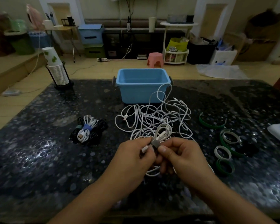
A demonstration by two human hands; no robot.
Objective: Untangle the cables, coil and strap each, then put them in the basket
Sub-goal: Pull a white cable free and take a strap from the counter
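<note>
Head view: white cable coil (163, 132) with grey strap (155, 143), pinched by left hand (132, 156) and right hand (183, 156).
Above dark surface (39, 159), near tangled cables (152, 117), before empty blue basket (142, 84).

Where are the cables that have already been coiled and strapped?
In the head view, the strapped bundles lie on the table left of the loose white tangle, nearer than the blue basket.
</note>
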